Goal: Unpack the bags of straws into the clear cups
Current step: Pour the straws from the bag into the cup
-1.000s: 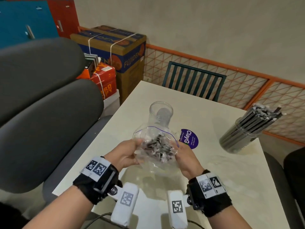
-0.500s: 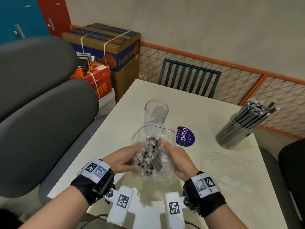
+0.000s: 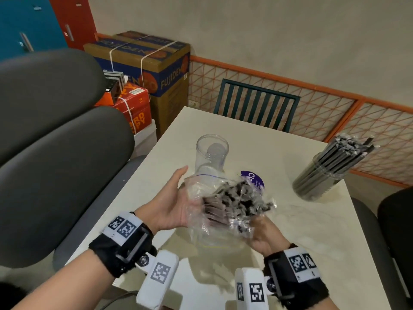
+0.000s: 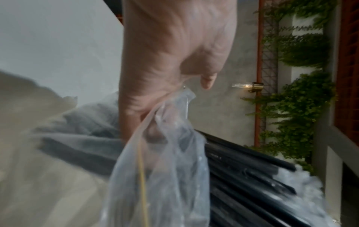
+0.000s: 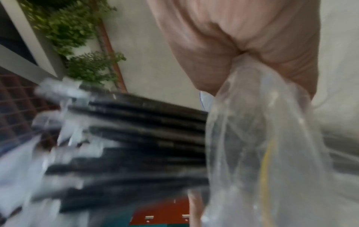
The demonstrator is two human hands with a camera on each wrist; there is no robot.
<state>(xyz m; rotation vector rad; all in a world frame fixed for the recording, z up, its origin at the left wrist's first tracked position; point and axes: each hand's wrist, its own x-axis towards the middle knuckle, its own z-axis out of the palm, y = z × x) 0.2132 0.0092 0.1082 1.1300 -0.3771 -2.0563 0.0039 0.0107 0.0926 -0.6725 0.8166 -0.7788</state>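
A clear zip bag (image 3: 199, 217) of black straws (image 3: 237, 198) in thin wrappers hangs over the white table (image 3: 312, 238), close in front of me. The straws poke out of its mouth, up and to the right. My left hand (image 3: 172, 198) cups the bag's left side, thumb raised; in the left wrist view its fingers curl into the plastic (image 4: 161, 176). My right hand (image 3: 263, 231) grips the bag from below right, bunching the plastic (image 5: 252, 153) in its fist. An empty clear cup (image 3: 212, 153) stands just behind the bag. A second clear cup (image 3: 321, 175), full of straws, stands at the right.
A purple round sticker (image 3: 257, 180) lies on the table behind the bag. Grey padded chairs (image 3: 55, 175) press against the table's left side. A teal slatted chair (image 3: 257, 106) faces the far edge and a black seat (image 3: 397, 220) the right. Cardboard boxes (image 3: 145, 63) stack at back left.
The bag has tipped to the right and the straws have slid partly out of its mouth. My hands have spread apart; the left thumb now points up.
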